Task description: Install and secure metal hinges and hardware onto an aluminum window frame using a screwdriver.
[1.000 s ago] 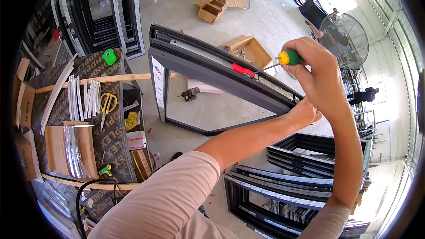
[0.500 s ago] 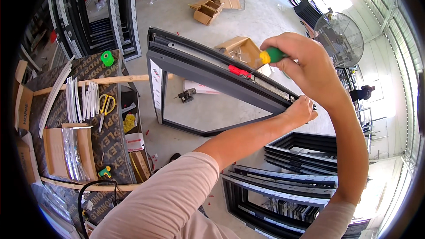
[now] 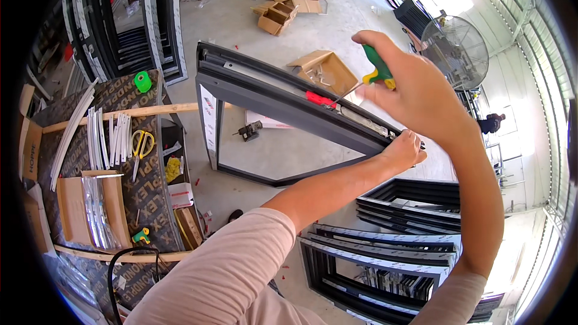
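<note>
A dark grey window frame (image 3: 289,108) stands tilted in front of me, its grooved top edge running from upper left to lower right. My left hand (image 3: 404,149) is closed around the right end of that edge. Above the groove, my right hand (image 3: 412,87) holds a screwdriver (image 3: 379,71) with a green and yellow handle. Its thin shaft slants down to the left, and the tip is at a red plastic piece (image 3: 320,99) in the groove. Whether the tip presses on the piece or lies beside it I cannot tell.
On the left workbench (image 3: 144,216) lie yellow scissors (image 3: 142,147), white strips (image 3: 96,138), a green roll (image 3: 142,82) and an open carton (image 3: 66,204). A drill (image 3: 248,131) lies on the floor beyond the frame. More frames (image 3: 385,247) stack at lower right; a large fan (image 3: 454,51) stands behind.
My right hand has turned the screwdriver handle, now tilted more upright, with the thumb lifted off. The left hand keeps its hold. The whole view has shifted slightly.
</note>
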`<control>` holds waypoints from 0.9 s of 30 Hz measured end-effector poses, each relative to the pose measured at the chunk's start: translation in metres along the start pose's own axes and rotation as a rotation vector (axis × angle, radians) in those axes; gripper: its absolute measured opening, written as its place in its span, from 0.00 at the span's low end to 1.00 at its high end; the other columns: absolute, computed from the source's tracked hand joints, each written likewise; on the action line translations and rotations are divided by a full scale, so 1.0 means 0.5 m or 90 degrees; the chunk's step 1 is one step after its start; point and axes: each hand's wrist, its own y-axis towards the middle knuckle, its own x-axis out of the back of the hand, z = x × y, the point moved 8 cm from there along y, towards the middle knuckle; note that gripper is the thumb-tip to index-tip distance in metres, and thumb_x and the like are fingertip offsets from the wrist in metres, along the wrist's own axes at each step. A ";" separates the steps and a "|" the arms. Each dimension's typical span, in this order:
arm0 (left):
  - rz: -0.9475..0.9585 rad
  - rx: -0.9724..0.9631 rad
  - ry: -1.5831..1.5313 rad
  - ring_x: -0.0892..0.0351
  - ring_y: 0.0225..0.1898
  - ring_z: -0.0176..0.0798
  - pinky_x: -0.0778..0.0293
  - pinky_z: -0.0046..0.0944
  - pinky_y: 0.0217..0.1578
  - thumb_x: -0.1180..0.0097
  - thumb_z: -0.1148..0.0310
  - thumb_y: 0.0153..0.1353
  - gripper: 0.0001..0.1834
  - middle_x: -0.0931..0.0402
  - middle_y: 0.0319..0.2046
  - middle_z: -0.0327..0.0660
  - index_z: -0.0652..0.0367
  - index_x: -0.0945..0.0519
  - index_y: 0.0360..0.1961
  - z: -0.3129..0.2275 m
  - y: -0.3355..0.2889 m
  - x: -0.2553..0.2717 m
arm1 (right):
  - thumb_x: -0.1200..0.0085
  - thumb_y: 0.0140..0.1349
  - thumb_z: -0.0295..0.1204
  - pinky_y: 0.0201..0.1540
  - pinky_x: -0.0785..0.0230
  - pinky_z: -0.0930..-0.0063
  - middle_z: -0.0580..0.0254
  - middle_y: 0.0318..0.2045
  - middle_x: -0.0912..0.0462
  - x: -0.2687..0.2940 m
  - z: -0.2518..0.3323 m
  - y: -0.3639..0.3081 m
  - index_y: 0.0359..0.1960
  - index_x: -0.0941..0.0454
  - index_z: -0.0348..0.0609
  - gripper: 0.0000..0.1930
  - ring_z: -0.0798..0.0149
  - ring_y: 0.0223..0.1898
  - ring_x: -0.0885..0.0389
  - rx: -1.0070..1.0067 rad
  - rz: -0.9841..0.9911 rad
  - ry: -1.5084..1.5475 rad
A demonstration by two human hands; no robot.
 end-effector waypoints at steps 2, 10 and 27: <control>0.038 -0.010 -0.032 0.24 0.51 0.42 0.34 0.44 0.56 0.47 0.66 0.58 0.11 0.20 0.41 0.41 0.53 0.21 0.41 -0.009 0.000 0.006 | 0.45 0.62 0.27 0.37 0.28 0.60 0.51 0.29 0.20 0.025 -0.002 -0.020 0.69 0.44 0.51 0.33 0.50 0.33 0.19 0.052 -0.013 0.102; -0.154 -0.011 -0.080 0.23 0.49 0.45 0.32 0.46 0.47 0.49 0.65 0.60 0.13 0.21 0.44 0.45 0.52 0.22 0.45 0.008 -0.013 -0.046 | 0.43 0.59 0.42 0.35 0.29 0.58 0.47 0.29 0.19 0.029 -0.002 0.016 0.37 0.20 0.37 0.18 0.52 0.33 0.18 -0.145 0.142 -0.133; -0.182 -0.019 -0.079 0.24 0.43 0.44 0.34 0.43 0.43 0.47 0.68 0.57 0.07 0.22 0.36 0.45 0.51 0.22 0.37 0.012 -0.019 -0.046 | 0.42 0.58 0.33 0.42 0.31 0.59 0.50 0.32 0.22 0.052 0.008 -0.019 0.49 0.25 0.40 0.18 0.48 0.39 0.22 0.128 -0.085 0.017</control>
